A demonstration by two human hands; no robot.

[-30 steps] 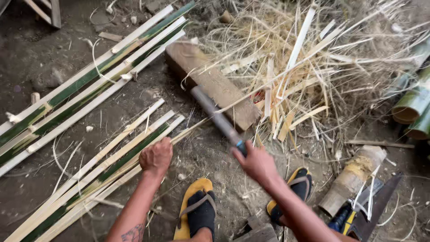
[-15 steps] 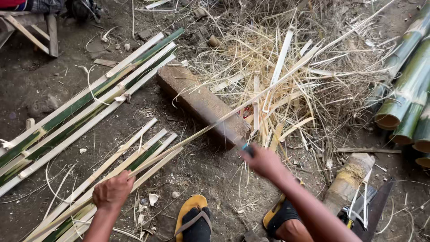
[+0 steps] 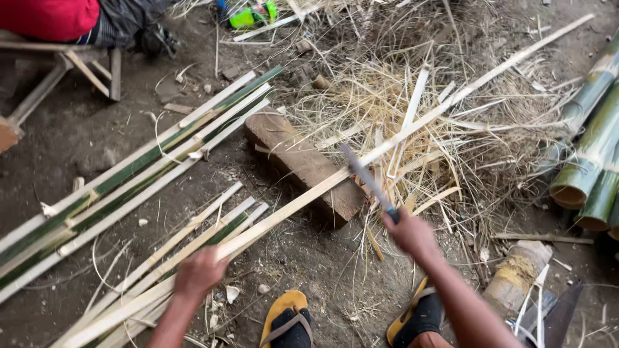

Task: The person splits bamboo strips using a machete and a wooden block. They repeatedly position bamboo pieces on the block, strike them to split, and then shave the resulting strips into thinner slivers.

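Gripping the long bamboo strip (image 3: 361,164) now, left hand (image 3: 201,274) has shifted.

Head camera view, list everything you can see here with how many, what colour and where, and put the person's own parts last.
bamboo strip: one, pale, held across the wooden block
wooden block: one, brown, on the ground at centre
split bamboo strips: many, green and pale, two bundles at left
bamboo shavings: one heap, straw-coloured, behind the block
bamboo culms: several, green, right edge
wooden frame: one, brown, top left
another person: one, red and dark clothing, top left
long knife: one, grey blade, in right hand
sandals: two, yellow, bottom
left hand: grips the strip
right hand: grips the knife
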